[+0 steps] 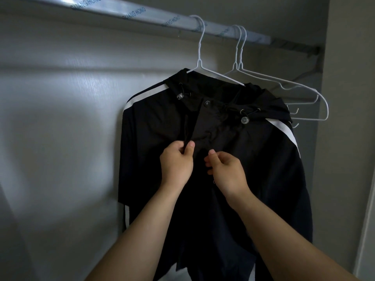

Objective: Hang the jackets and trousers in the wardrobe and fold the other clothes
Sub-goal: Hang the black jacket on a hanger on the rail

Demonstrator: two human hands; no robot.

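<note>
The black jacket hung on a white wire hanger from the wardrobe rail, while the left hand pinched one front edge and the right hand, fingers closed, gripped the other, apparently to fasten the placket so it would hang straight.

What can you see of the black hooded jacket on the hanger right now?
The black hooded jacket with white shoulder stripes looks like thin, slightly shiny fabric. It hangs facing the camera on a white wire hanger hooked over the white wardrobe rail. Hood drawcords carry clear toggles; one snap at the collar shows. The left hand pinches the front placket, and the right hand pinches the fabric beside it.
</note>
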